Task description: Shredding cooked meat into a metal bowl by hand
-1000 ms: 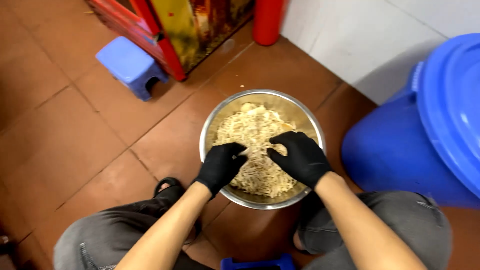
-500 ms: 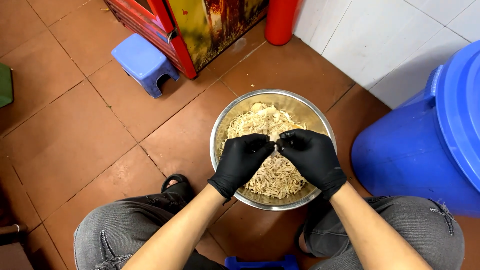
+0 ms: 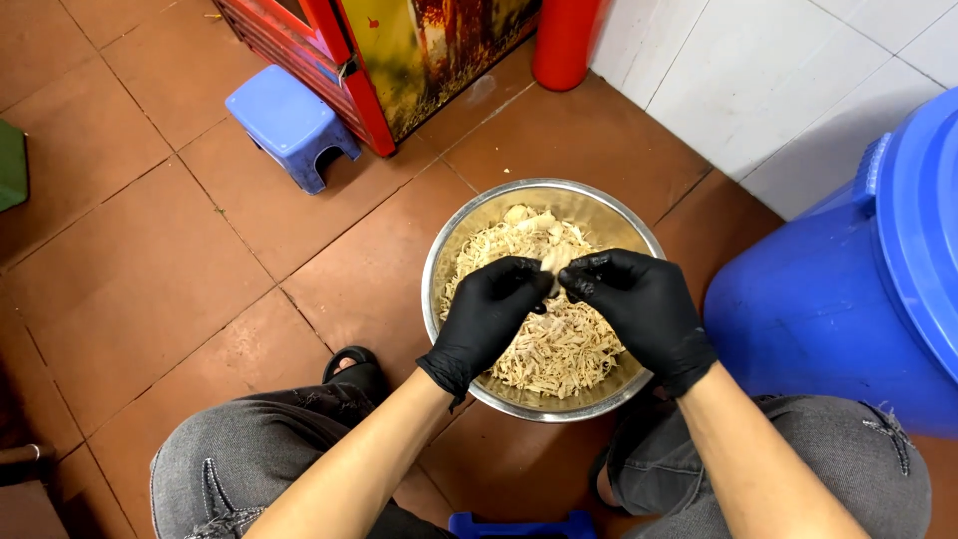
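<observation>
— What do the hands have?

— Both wear black gloves. The left hand [image 3: 489, 311] and right hand [image 3: 639, 304] meet over the steel bowl [image 3: 439, 262], each grip closed by the fingertips on one pale piece of meat [image 3: 554, 260].

— How does the piece lie?

— Its long axis runs roughly away from the person, upper end toward the bowl's far rim.

— And around it?

— Shredded meat [image 3: 559, 344] fills the bowl on the tiled floor [image 3: 130, 260]. A blue barrel [image 3: 848, 299] stands just right; a blue stool [image 3: 289, 120] sits well apart.

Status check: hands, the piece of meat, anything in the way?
Both hands, left and right, pinch a pale meat piece over the steel bowl. Nothing blocking.
</observation>
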